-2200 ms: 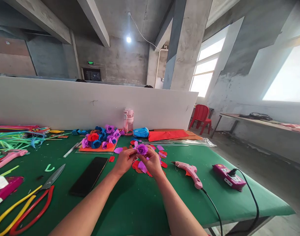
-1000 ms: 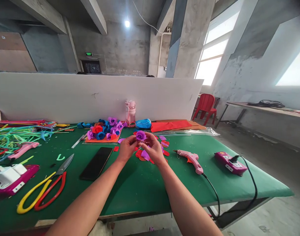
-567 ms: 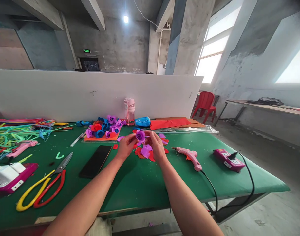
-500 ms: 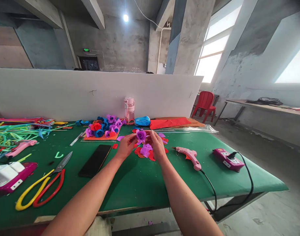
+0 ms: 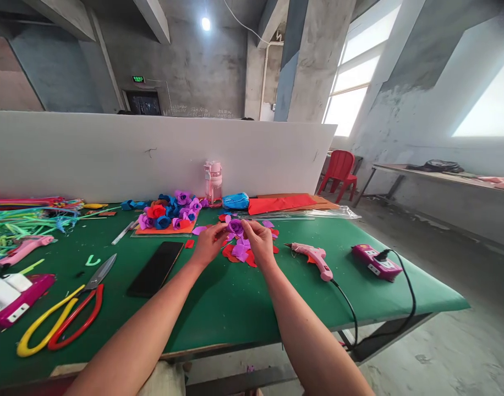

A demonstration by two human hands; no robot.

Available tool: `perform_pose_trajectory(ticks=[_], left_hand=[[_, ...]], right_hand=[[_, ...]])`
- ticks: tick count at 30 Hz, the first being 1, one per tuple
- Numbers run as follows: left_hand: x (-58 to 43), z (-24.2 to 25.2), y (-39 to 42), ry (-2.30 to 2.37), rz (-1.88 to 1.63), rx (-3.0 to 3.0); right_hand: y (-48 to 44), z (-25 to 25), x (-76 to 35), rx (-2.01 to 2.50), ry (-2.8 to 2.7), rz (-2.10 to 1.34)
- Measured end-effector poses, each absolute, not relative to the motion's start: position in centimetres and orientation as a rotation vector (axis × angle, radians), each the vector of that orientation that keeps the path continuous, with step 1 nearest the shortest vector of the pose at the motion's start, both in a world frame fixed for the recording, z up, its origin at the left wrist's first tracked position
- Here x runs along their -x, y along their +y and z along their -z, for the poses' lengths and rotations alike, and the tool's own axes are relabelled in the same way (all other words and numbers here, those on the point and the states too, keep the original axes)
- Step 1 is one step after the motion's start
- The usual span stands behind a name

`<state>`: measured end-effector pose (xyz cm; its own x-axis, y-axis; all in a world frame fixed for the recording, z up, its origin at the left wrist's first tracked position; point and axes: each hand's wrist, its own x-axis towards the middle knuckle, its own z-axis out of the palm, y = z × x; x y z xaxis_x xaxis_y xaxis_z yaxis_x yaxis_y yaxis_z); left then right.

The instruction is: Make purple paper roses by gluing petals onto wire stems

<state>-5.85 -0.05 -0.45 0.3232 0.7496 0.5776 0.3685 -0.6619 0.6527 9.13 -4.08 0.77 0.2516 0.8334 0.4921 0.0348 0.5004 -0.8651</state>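
Note:
Between my two hands is a purple paper flower (image 5: 235, 226), held up over the green table. My left hand (image 5: 211, 242) grips it from the left with the fingers closed. On the right side, my right hand (image 5: 258, 240) pinches its petals between thumb and fingers. Loose purple petals (image 5: 240, 251) and red petals (image 5: 251, 258) lie on the table just below and around my hands. A pink hot glue gun (image 5: 313, 258) rests to the right of my right hand, its cord running off the table edge.
Finished paper flowers (image 5: 169, 212) are heaped at the back left. A black phone (image 5: 155, 269) and scissors (image 5: 81, 302) lie left of my arms. A power strip (image 5: 376, 262) sits at right. A pink bottle (image 5: 213, 183) stands by the white partition (image 5: 268, 159).
My right fingers have closed in on the flower's petals, and the flower has tilted. The whole view has shifted slightly, so things on the table appear further left.

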Motion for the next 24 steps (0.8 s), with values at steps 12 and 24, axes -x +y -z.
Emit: perform_pose_trajectory(ticks=[12, 24], left_hand=[[5.95, 0.44, -0.07, 0.910, -1.272, -2.181], [5.79, 0.07, -0.50, 1.023, -1.330, -2.123]], right_hand=[[-3.66, -0.57, -9.18, 0.890, -1.122, -0.817], [-3.53, -0.60, -8.92, 0.778, -0.879, -1.169]])
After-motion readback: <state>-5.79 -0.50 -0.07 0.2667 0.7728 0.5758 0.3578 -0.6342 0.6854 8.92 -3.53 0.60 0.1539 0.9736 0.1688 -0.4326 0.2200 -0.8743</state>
